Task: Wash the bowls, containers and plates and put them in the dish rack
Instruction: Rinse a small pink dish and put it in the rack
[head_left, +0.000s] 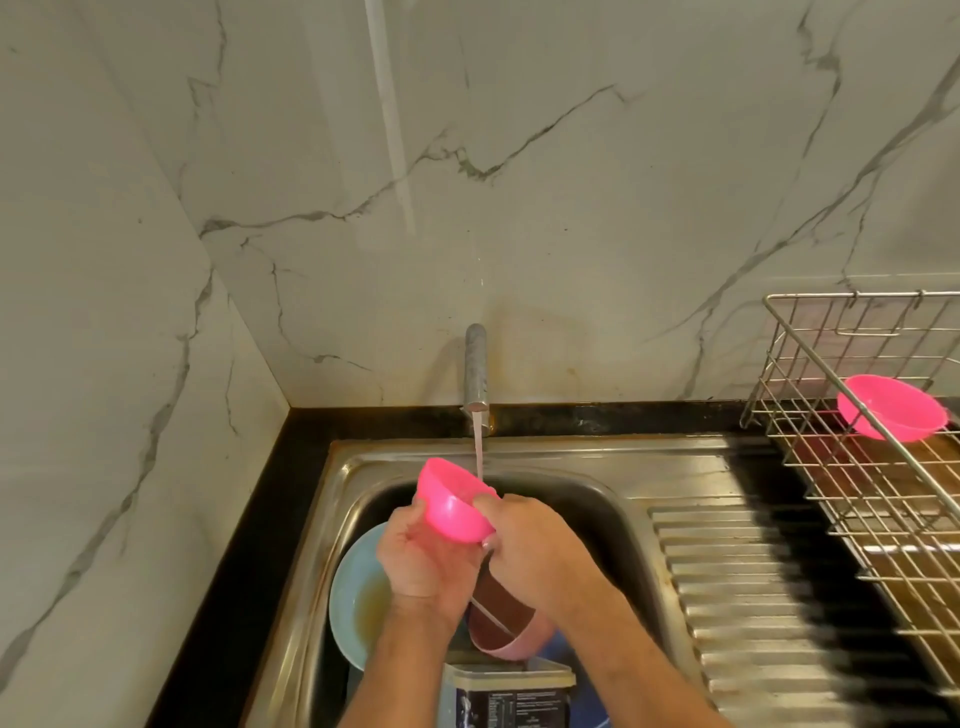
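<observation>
Over steel sink (519, 457) — marble wall (571, 182), black counter (249, 519)

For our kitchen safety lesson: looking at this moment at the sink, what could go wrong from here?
1. The pink bowl, held by the left hand and right hand under the running tap, is wet and might slip.
2. If dropped, it would likely land on the blue plate and pink cup crowding the sink.
3. Water hitting the tilted bowl may splash onto the counter.
</observation>
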